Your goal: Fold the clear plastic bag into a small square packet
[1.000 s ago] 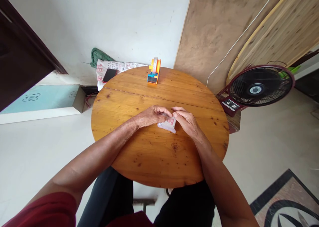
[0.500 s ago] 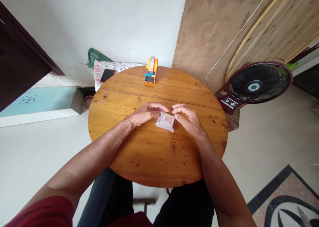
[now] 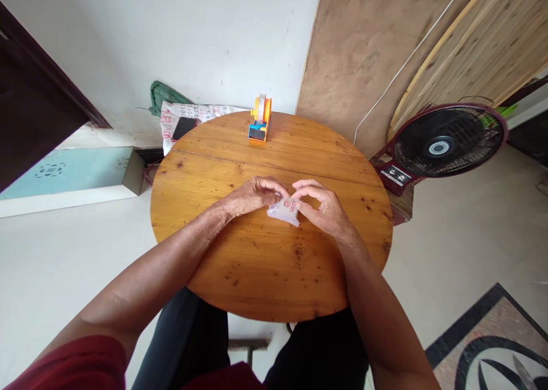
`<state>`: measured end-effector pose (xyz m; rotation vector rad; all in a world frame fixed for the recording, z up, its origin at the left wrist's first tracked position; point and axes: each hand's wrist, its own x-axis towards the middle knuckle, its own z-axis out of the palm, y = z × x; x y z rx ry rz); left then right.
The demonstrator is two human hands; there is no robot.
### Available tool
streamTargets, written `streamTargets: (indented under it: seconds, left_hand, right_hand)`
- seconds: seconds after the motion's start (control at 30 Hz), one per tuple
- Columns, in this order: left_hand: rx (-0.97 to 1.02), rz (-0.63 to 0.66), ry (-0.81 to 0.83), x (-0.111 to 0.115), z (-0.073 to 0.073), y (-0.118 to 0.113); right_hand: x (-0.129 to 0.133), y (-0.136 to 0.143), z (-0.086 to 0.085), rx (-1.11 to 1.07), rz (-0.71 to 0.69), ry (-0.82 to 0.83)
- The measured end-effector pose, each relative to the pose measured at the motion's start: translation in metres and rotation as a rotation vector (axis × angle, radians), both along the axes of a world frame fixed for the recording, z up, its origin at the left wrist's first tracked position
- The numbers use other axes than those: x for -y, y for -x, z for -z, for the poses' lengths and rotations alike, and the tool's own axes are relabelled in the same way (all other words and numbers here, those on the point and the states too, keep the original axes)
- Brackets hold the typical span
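Head view shows my left hand (image 3: 252, 196) and right hand (image 3: 323, 207) pinching a small clear plastic packet with a red label (image 3: 285, 211) mid-way across the round wooden table (image 3: 265, 264); I'd keep fingertips light, gripping opposite edges evenly.

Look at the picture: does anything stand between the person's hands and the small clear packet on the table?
Nothing visible does. The left hand and right hand both have fingertips on the packet, which lies on the round table.
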<state>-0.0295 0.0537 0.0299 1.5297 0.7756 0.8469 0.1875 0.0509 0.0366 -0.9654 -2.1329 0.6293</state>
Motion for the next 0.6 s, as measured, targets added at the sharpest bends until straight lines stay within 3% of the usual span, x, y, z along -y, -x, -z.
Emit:
streamTargets:
  seconds: [0.37,0.6]
  left_hand:
    - [-0.047,-0.012,0.044,0.0,0.002,-0.002]
    - [-0.089,-0.025,0.003,-0.004,0.012,-0.001]
  right_hand:
    - [0.0,0.004,0.004,0.034,0.012,-0.025]
    - [-0.002,0.008,0.012,0.102,0.071,-0.245]
